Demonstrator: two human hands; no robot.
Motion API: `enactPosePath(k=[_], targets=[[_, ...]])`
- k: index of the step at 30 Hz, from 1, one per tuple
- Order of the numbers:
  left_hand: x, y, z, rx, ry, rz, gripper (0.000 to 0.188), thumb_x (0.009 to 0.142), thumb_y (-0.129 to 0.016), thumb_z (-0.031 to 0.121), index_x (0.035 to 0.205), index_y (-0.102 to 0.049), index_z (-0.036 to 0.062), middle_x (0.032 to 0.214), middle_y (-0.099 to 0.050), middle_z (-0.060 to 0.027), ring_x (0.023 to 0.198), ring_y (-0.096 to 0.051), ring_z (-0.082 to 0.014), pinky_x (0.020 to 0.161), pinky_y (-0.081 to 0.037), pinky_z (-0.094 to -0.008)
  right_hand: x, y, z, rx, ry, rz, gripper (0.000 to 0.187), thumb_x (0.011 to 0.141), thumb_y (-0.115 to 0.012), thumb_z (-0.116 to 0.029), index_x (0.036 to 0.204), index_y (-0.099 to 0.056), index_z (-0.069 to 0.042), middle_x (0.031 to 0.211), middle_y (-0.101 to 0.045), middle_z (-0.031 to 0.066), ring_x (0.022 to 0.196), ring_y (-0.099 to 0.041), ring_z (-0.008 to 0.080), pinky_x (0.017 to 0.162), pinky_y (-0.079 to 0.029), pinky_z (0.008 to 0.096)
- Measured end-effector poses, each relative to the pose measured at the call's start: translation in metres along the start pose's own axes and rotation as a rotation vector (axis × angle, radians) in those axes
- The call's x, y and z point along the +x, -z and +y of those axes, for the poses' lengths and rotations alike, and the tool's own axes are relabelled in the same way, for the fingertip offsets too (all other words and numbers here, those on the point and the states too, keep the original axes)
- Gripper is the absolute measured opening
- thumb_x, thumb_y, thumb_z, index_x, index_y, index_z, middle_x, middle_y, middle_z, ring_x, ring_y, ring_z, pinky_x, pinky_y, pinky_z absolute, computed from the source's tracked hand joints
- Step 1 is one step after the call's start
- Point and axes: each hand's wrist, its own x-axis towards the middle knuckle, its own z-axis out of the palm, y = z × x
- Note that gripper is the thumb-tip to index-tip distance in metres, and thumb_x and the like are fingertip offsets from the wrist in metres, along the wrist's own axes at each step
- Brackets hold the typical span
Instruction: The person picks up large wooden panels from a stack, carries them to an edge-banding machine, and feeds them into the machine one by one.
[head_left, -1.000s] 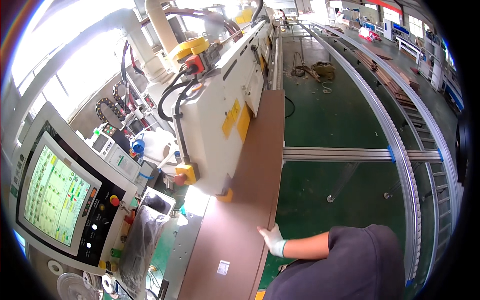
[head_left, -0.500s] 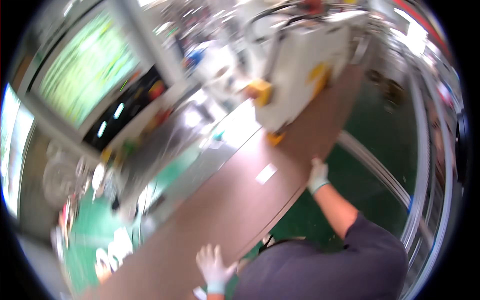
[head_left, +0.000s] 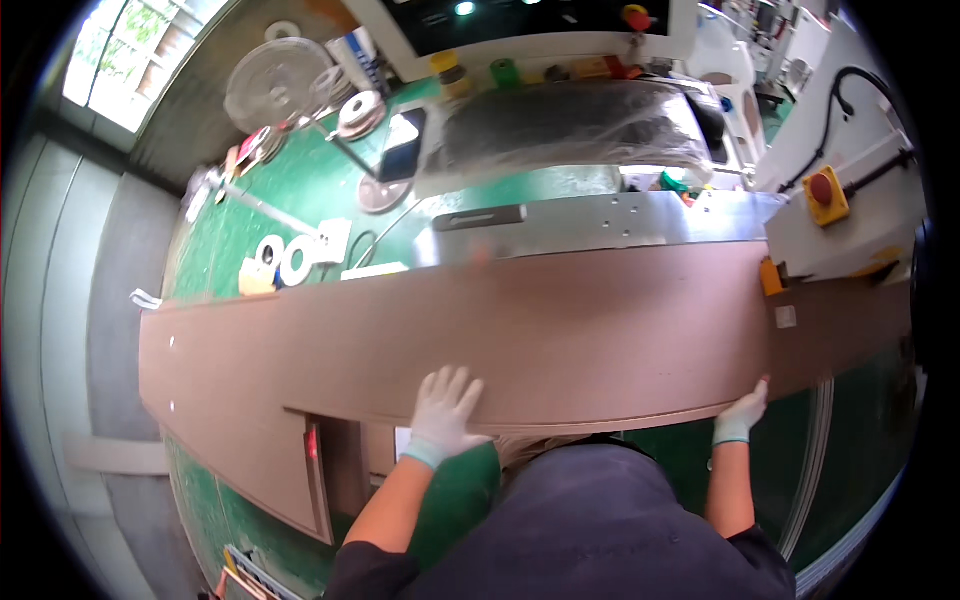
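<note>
A long brown board (head_left: 560, 330) stretches across in front of me, with a notch cut into its near edge toward the left. My left hand (head_left: 443, 415), in a white glove, lies flat on the board by that edge, its fingers spread. Further right, my right hand (head_left: 740, 414), gloved too, grips the near edge; a bare-looking fingertip shows on top and its other fingers are hidden. Near the board's right end is a small white label (head_left: 786, 317). A white machine (head_left: 840, 240) with a red button on a yellow box stands over that end.
A metal plate (head_left: 600, 222) borders the board's far side. Behind it lies a plastic-wrapped dark surface (head_left: 570, 125). At far left stand a fan (head_left: 275, 90) and white tape rolls (head_left: 297, 260) on the green floor. A metal rail (head_left: 815, 460) runs at the lower right.
My view has turned left, bringing the board level across it and showing its left end with the notch. Both hands stay at the board's near edge.
</note>
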Motion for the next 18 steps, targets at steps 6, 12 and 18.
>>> enactPosePath(k=[6,12,18], targets=[[0.037,0.0,0.057,-0.062,-0.05,0.037,0.095,0.072,-0.079,0.063,0.147,-0.053,0.011,0.153,-0.047,-0.0221,0.144,-0.038,-0.0462,0.12,-0.027,-0.0625,0.069,0.02,-0.028,0.127,-0.094,-0.056,0.06,0.107,-0.053,-0.037,0.147,-0.051,0.008,0.145,-0.059,0.0146,0.129,-0.059,0.0264,0.112,-0.044,0.0376],[0.013,0.009,0.025,-0.118,-0.124,-0.071,0.092,0.074,-0.083,0.053,0.147,-0.052,0.0086,0.154,-0.045,-0.0216,0.146,-0.036,-0.047,0.121,-0.026,-0.0612,-0.004,-0.011,-0.032,0.083,-0.194,-0.092,0.057,0.103,-0.06,-0.033,0.146,-0.052,0.005,0.148,-0.056,0.0127,0.133,-0.054,0.0256,0.115,-0.042,0.0418],[-0.041,0.013,-0.06,0.082,0.299,0.006,0.106,0.061,-0.089,0.056,0.145,-0.049,0.0045,0.152,-0.044,-0.0236,0.144,-0.037,-0.0464,0.121,-0.026,-0.0584,-0.12,-0.04,0.007,0.147,-0.245,0.018,0.066,0.099,-0.071,-0.037,0.146,-0.046,0.003,0.149,-0.052,0.0133,0.132,-0.053,0.0254,0.114,-0.043,0.0429]])
